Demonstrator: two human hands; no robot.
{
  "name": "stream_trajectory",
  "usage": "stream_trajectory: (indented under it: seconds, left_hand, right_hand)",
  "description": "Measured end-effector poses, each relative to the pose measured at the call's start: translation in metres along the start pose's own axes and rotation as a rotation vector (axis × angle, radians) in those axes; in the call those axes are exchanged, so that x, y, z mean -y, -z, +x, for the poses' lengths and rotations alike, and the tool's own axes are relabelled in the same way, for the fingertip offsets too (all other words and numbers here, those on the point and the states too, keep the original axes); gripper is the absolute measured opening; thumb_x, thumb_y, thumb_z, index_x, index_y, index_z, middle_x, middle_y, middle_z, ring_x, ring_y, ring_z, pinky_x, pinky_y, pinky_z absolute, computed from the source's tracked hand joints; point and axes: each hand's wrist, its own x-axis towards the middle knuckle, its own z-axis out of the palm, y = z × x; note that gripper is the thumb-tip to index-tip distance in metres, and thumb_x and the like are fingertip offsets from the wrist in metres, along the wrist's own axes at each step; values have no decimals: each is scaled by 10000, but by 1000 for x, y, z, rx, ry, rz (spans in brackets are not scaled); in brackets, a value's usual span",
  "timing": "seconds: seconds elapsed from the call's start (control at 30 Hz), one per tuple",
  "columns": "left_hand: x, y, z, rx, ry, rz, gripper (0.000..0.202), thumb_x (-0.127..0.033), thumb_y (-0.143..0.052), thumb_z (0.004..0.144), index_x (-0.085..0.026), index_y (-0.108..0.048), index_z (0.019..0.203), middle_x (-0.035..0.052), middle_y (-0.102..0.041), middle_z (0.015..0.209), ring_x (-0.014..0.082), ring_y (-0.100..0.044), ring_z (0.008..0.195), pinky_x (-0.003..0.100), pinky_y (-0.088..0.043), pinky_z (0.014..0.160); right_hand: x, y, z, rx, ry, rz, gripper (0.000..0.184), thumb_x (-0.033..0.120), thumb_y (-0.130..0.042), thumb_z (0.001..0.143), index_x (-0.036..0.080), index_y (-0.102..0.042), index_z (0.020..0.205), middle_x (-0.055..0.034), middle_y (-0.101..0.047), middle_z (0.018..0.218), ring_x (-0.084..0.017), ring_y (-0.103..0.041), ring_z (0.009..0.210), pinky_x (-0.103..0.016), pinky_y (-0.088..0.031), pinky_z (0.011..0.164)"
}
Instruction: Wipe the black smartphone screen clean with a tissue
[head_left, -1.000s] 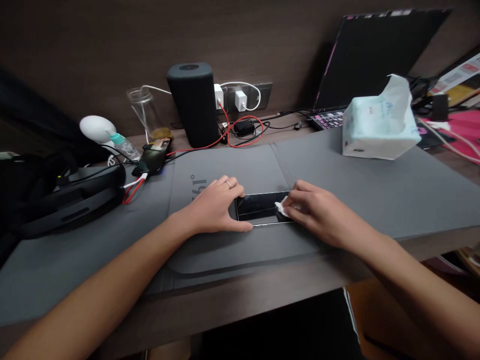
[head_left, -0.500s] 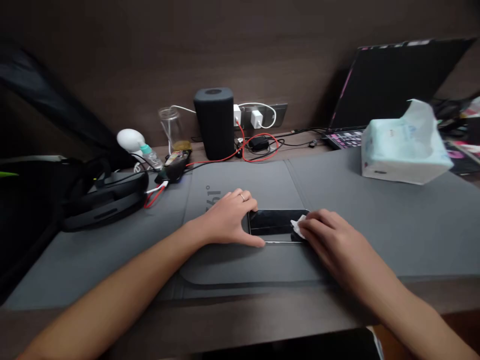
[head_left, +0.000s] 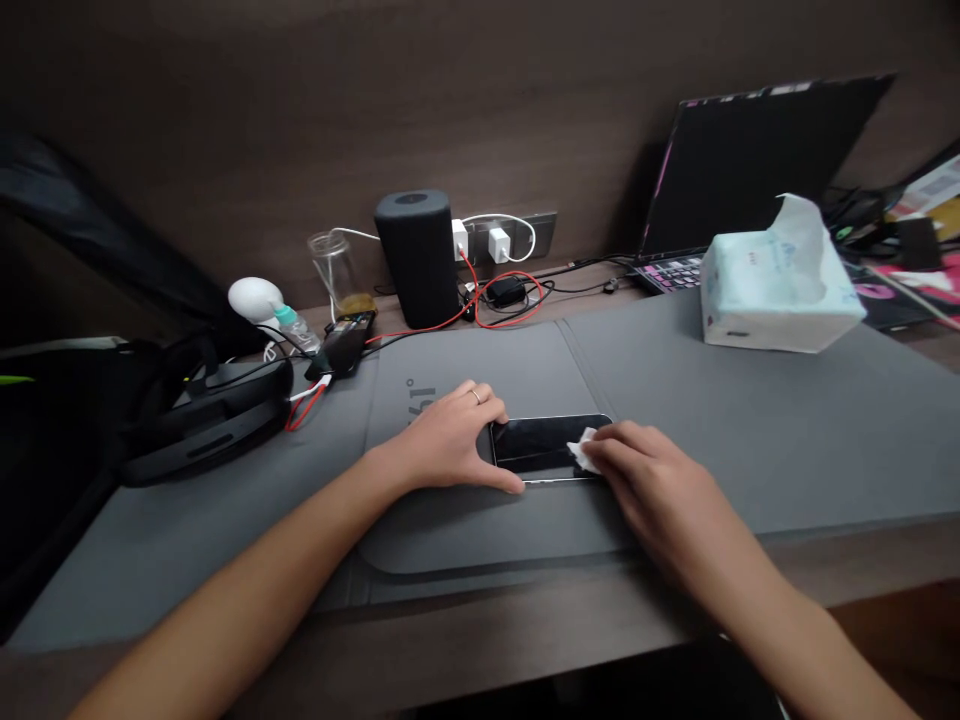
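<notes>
Phone (head_left: 531, 448), screen up, flat on grey mat (head_left: 480, 535); likely light, stiff, slick, fragile; best held by edges; left hand (head_left: 454, 438) clasps left end, near to far; right hand (head_left: 664, 480) pinches white tissue (head_left: 580, 452) over right end

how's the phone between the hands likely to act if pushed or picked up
The phone is probably stiff, given its straight edges. Its glossy surface suggests it could be slippery. Lying flat on the grey mat, it would likely slide rather than roll.
</notes>
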Motion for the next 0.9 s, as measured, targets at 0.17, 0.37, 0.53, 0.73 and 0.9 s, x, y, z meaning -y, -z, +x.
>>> stream_trajectory:
  seconds: [0.17,0.37,0.53,0.73,0.9]
  left_hand:
    - [1,-3,-2,-12,32,39,584,-700,-729,691,-208,-581,969,53,-556,984,272,-512,983,393,-451,829]
    - [2,-2,-3,28,80,-84,579,-676,-746,682,-220,-581,999,21,-565,916,248,-526,931,344,-434,771]
    - [3,-1,-2,78,145,-87,617,-701,-736,660,-217,-567,1003,18,-561,891,227,-546,844,316,-411,689]
    - [2,-4,-2,68,142,-69,573,-708,-707,678,-218,-533,919,18,-567,874,229,-566,824,320,-411,677]
    - [4,-5,-2,71,151,-73,619,-731,-704,656,-218,-552,967,30,-584,892,233,-577,812,332,-427,670]
  right_hand:
    - [45,-23,30,86,62,55,208,74,-466,908,170,-647,943,-118,-635,997,-250,-574,914,-388,-498,790]
    - [13,0,12,93,13,101,219,158,-442,972,182,-659,977,-94,-645,999,-222,-589,915,-360,-481,813]
    - [20,1,10,71,-32,-66,214,187,-457,968,184,-664,915,-101,-619,919,-238,-549,826,-367,-448,722]
    - [43,-9,28,146,48,-48,206,154,-456,953,179,-628,841,-103,-582,912,-224,-506,801,-352,-425,691]
    - [1,12,3,73,-73,-50,279,279,-391,1006,198,-635,898,-85,-566,869,-222,-530,788,-359,-427,700]
